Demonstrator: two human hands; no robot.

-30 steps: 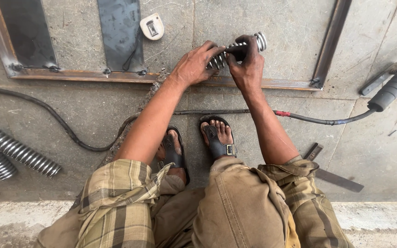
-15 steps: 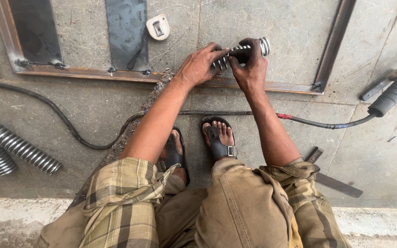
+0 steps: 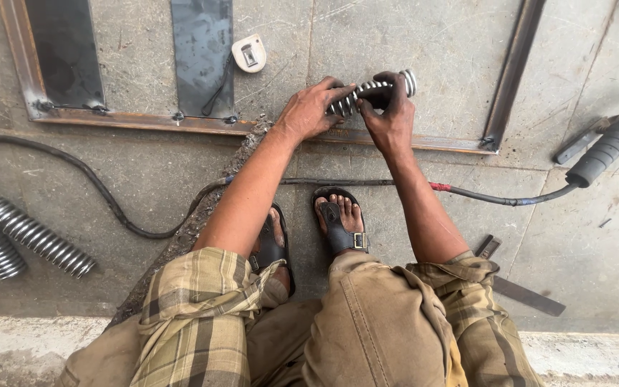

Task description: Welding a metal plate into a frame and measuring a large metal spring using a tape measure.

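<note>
I squat on a concrete floor with both hands around a short shiny metal coil spring (image 3: pixel 371 90). My left hand (image 3: pixel 311 110) grips its left end. My right hand (image 3: pixel 390 111) wraps over its middle, and the spring's right end sticks out past my fingers. The spring lies just above the lower bar of a rusty flat steel frame (image 3: pixel 180 122) on the floor. My two feet in black sandals (image 3: pixel 338 222) rest below my hands.
Two more coil springs (image 3: pixel 16 236) lie at the left. A dark cable (image 3: pixel 109 193) crosses the floor to a welding holder with a black grip (image 3: pixel 607 152) at the right. A white tape measure (image 3: pixel 248 52), dark steel plates (image 3: pixel 202 50) and flat metal strips (image 3: pixel 528 295) lie around.
Both hands and the spring keep the same hold; the view has drifted slightly, so everything sits a little lower in frame.
</note>
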